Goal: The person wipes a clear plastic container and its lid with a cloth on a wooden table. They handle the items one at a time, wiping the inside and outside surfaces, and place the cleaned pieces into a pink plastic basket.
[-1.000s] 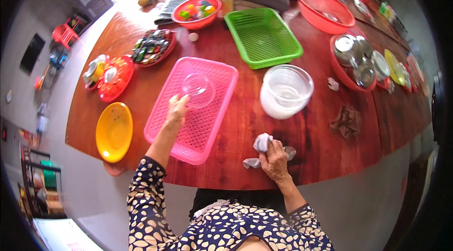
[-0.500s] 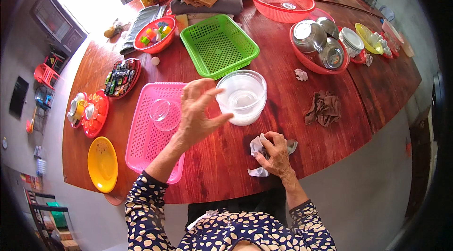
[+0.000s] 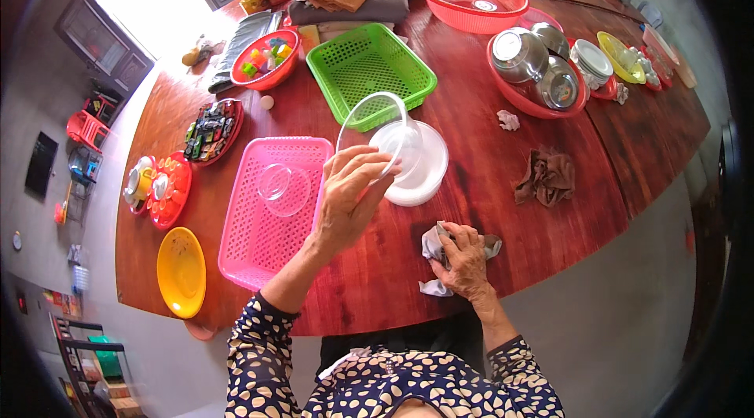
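In my left hand is a clear plastic bowl, tipped on its side and pinched by the rim between fingers and thumb. It is lifted over a round white plastic stack on the table; whether those are lids or containers I cannot tell. My right hand rests with curled fingers on a crumpled whitish cloth near the table's front edge. Left of my left wrist lies a pink perforated basket with another clear bowl inside it.
A green basket sits beyond the white stack. To the right are a brown crumpled cloth, a crumpled tissue and a red basin of metal bowls. A yellow plate and a tray of toy cars lie left.
My left hand has closed on the clear bowl, lifted it off the white stack and tilted it. The right hand stays on the cloth.
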`<action>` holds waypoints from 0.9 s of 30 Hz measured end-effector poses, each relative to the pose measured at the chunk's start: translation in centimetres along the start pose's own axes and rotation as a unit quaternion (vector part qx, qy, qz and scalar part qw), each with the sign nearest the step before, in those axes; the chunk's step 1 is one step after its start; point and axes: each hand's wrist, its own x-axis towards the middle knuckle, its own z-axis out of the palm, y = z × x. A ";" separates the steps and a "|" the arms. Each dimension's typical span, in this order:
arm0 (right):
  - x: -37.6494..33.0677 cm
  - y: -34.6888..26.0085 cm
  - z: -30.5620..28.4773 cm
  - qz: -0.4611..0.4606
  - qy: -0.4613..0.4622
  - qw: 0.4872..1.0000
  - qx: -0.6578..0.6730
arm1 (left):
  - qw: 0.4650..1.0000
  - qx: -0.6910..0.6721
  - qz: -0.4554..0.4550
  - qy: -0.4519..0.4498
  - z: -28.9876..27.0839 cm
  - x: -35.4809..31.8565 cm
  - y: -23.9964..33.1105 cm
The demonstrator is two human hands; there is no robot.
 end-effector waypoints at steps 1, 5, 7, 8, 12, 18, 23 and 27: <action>0.0 -0.1 0.0 -0.008 -0.003 1.000 -0.005 | 0.999 -0.041 -0.012 0.026 -0.4 -0.6 0.6; 0.0 -0.9 -0.6 -0.046 -0.028 0.999 -0.007 | 0.975 -0.168 -0.110 0.094 -1.6 -4.5 2.2; -0.4 -0.9 0.0 -0.066 -0.014 0.998 -0.006 | 0.974 -0.146 -0.132 0.109 -1.7 -6.7 2.8; -0.9 -0.2 0.9 -0.048 0.009 0.998 0.037 | 0.974 -0.136 -0.142 0.114 -1.7 -7.6 3.3; -0.3 -1.7 -0.3 0.073 0.083 0.958 0.263 | 0.995 0.067 -0.074 -0.025 -1.5 -11.2 4.7; 2.9 -5.4 -3.6 -0.133 0.065 0.975 0.167 | 0.975 0.165 -0.049 -0.139 1.1 -16.3 5.3; 1.5 -6.7 -3.1 -0.190 -0.143 0.966 0.100 | 0.969 0.191 -0.038 -0.152 1.9 -18.3 4.1; 0.5 -5.6 -1.8 -0.222 -0.117 0.967 0.046 | 0.990 0.093 -0.069 -0.075 1.9 -18.7 3.9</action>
